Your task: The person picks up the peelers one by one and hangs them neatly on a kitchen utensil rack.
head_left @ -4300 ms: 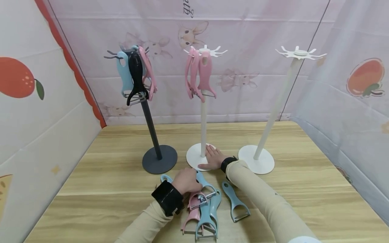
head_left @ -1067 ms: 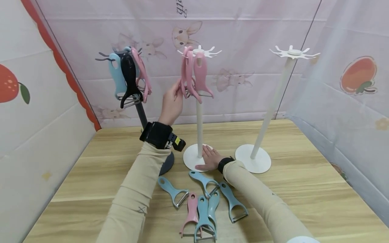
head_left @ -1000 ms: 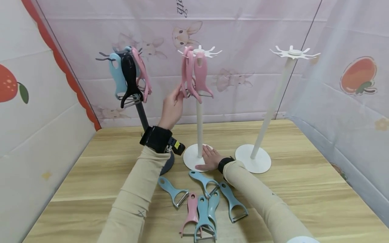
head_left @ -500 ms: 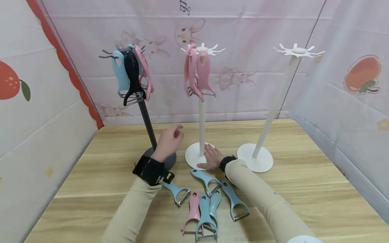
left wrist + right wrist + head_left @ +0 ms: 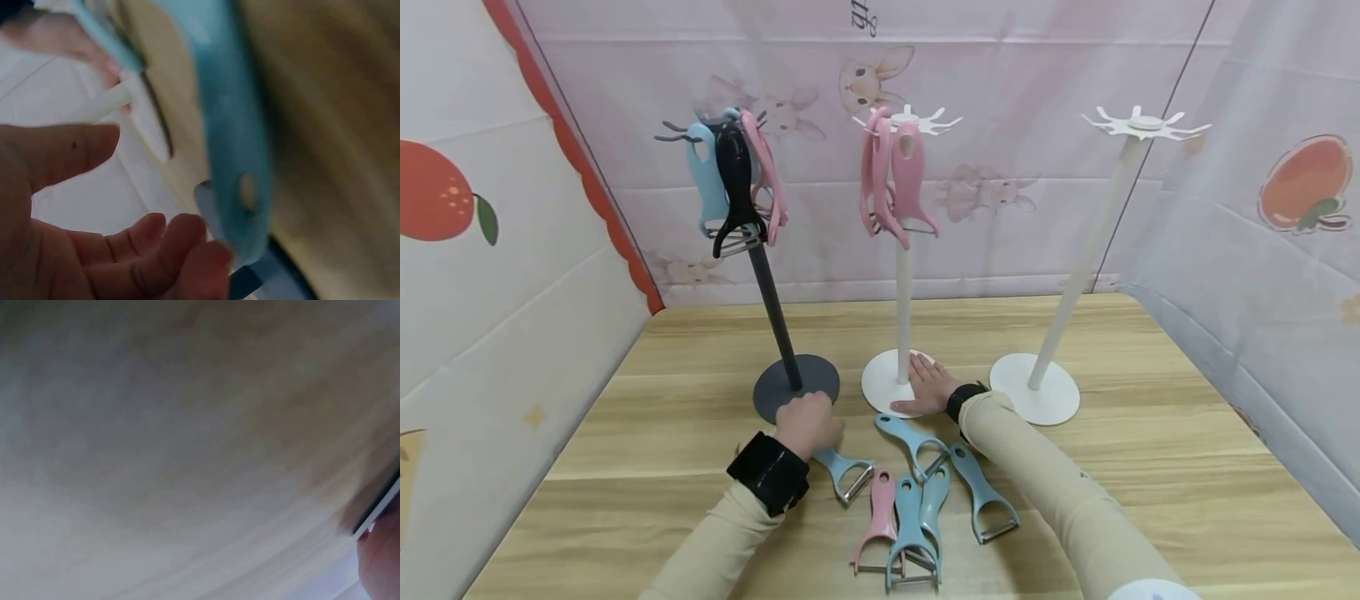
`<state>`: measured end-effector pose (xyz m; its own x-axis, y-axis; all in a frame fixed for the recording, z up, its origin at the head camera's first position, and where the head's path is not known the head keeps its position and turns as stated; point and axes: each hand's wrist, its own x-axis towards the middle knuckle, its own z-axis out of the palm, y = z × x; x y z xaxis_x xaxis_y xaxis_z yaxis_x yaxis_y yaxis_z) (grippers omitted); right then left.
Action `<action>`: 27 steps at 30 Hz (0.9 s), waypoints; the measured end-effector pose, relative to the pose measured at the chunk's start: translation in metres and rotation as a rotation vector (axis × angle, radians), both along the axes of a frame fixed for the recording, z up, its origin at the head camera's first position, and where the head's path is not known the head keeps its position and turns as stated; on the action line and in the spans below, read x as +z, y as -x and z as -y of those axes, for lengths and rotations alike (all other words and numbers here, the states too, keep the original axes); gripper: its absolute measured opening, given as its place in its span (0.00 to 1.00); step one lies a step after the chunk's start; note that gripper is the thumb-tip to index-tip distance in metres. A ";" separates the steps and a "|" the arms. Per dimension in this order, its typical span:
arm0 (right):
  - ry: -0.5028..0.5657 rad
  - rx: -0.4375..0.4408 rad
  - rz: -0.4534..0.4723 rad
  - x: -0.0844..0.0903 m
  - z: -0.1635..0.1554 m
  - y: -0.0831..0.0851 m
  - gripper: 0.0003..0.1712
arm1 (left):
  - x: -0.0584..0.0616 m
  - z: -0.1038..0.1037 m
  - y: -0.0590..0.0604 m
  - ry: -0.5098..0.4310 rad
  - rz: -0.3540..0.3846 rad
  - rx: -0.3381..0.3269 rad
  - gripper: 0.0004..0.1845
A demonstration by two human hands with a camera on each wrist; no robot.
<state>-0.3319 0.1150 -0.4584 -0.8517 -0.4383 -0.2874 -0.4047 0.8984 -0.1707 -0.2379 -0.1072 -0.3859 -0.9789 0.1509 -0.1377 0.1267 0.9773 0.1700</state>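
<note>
My left hand (image 5: 808, 423) is down on the table over the handle end of a blue peeler (image 5: 848, 475), just in front of the dark stand's base (image 5: 796, 385). In the left wrist view the blue peeler's handle (image 5: 240, 156) lies just past my curled fingertips (image 5: 181, 244), with the thumb (image 5: 62, 150) apart from it. My right hand (image 5: 927, 385) rests flat on the round base of the middle white stand (image 5: 880, 382). Pink peelers (image 5: 895, 179) hang from that stand's top. The right wrist view is a blur of table wood with a fingertip (image 5: 381, 562) at the corner.
Several more peelers lie in front of me: blue ones (image 5: 917, 440) (image 5: 985, 500) (image 5: 913, 533) and a pink one (image 5: 876, 521). The dark stand carries blue, black (image 5: 736, 192) and pink peelers. A bare white stand (image 5: 1033, 387) is at the right. Fabric walls close in the table.
My left hand let go of the pink peelers hanging on the middle stand and came down to the blue peeler on the table. My right hand stayed on the white base.
</note>
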 end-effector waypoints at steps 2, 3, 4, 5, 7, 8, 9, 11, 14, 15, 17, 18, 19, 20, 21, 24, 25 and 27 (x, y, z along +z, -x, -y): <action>0.000 0.001 0.005 0.001 -0.001 0.000 0.55 | -0.006 0.000 -0.004 0.022 0.009 -0.017 0.18; 0.003 0.000 0.007 0.001 -0.001 0.000 0.55 | -0.010 0.000 -0.006 0.032 0.011 -0.029 0.19; 0.003 0.000 0.010 0.001 -0.001 -0.001 0.55 | -0.013 0.000 -0.009 0.038 0.013 -0.042 0.19; 0.004 0.001 0.010 0.002 -0.001 -0.001 0.55 | -0.015 0.000 -0.010 0.043 0.014 -0.054 0.19; 0.012 -0.001 0.009 0.001 -0.001 -0.001 0.55 | -0.020 -0.001 -0.013 0.044 0.017 -0.071 0.19; 0.015 -0.002 0.007 0.001 0.000 -0.001 0.55 | -0.022 -0.001 -0.014 0.037 0.020 -0.073 0.17; 0.013 -0.001 0.005 0.001 0.000 -0.001 0.55 | -0.024 -0.001 -0.014 0.026 0.024 -0.076 0.16; 0.011 -0.001 -0.001 -0.001 -0.001 -0.001 0.55 | -0.026 -0.001 -0.015 -0.005 0.032 -0.079 0.13; 0.008 -0.007 -0.003 0.000 -0.001 -0.002 0.55 | -0.026 0.000 -0.015 -0.066 0.048 -0.088 0.14; 0.006 -0.008 -0.002 0.000 0.000 -0.002 0.55 | -0.026 0.000 -0.015 -0.084 0.053 -0.090 0.15; 0.007 -0.012 0.002 0.001 0.000 -0.002 0.55 | -0.026 0.001 -0.016 -0.110 0.049 -0.096 0.15; 0.006 -0.014 0.006 0.002 0.001 -0.003 0.55 | -0.025 0.001 -0.017 -0.120 0.043 -0.099 0.15; 0.008 -0.014 0.008 0.003 0.001 -0.003 0.55 | -0.024 0.002 -0.017 -0.126 0.036 -0.102 0.15; 0.011 -0.015 0.008 0.003 0.001 -0.003 0.55 | -0.024 0.002 -0.017 -0.135 0.030 -0.102 0.14; 0.016 -0.014 0.005 0.002 0.002 -0.003 0.55 | -0.024 0.003 -0.018 -0.145 0.028 -0.096 0.13; 0.017 -0.011 -0.013 -0.001 0.001 -0.001 0.55 | -0.022 0.004 -0.020 -0.184 0.005 -0.081 0.11; 0.020 -0.007 -0.023 -0.002 0.000 -0.001 0.55 | -0.022 0.004 -0.020 -0.196 0.000 -0.075 0.12; 0.026 -0.001 -0.040 -0.006 0.000 0.001 0.55 | -0.022 0.005 -0.021 -0.233 -0.010 -0.060 0.17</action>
<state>-0.3326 0.1154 -0.4640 -0.8629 -0.4440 -0.2416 -0.4106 0.8944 -0.1772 -0.2171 -0.1118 -0.4081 -0.9683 0.2355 -0.0830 0.1863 0.9025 0.3883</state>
